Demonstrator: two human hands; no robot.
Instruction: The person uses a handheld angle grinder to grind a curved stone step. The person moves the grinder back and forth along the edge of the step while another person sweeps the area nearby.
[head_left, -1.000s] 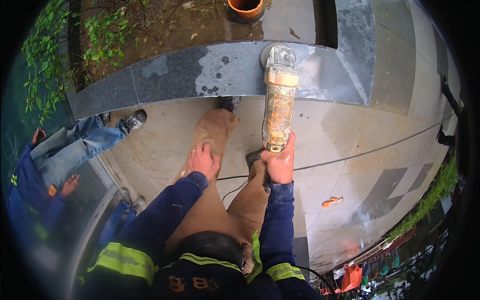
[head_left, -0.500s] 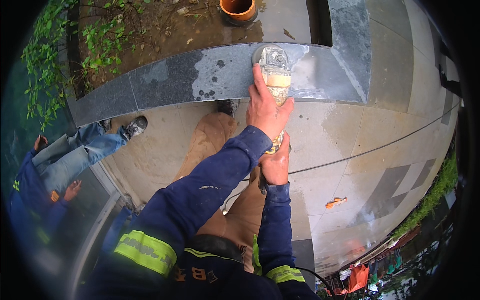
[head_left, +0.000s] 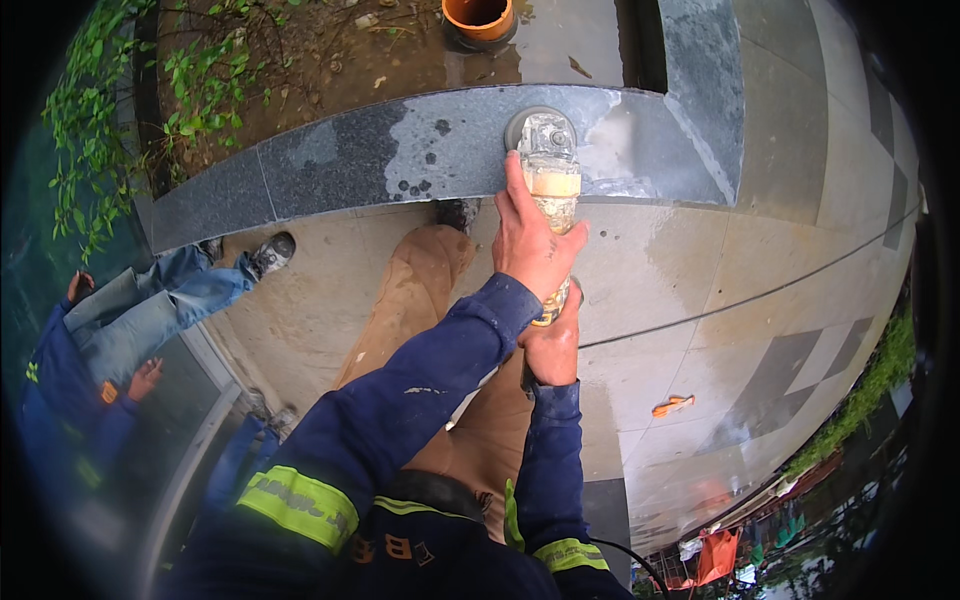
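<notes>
**Both hands on angle grinder, disc on granite curb**

My left hand (head_left: 535, 245) wraps over the front of the angle grinder (head_left: 548, 190), grip closed tight around the body just behind the head. My right hand (head_left: 552, 345) holds the rear handle, grip closed too, fingers mostly hidden under the tool. The grinder points away from me, its round disc guard (head_left: 540, 125) resting on top of the granite curb (head_left: 400, 150), near the corner where the curb turns.

Doing this step well, as I judge it: keep the disc flat or at a low angle on the stone, press evenly with the front hand, steer with the rear one, move slowly along the edge. Keep the cable (head_left: 750, 295) that runs across the paving behind the tool and clear of the disc. Feet steady, knees off the line of the disc.

Materials: curb is polished speckled grey granite, curved, wet-looking dark in parts and pale dusty around the disc. Grinder body is dusty, yellowish-cream, caked with slurry. Paving (head_left: 700, 260) is smooth beige slabs with darker inlays. Behind the curb is bare soil with green plants (head_left: 200, 90) and an orange clay pot (head_left: 480, 18). My sleeves are dark blue with yellow reflective bands. Another person's legs in jeans (head_left: 170, 300) show at left.
</notes>
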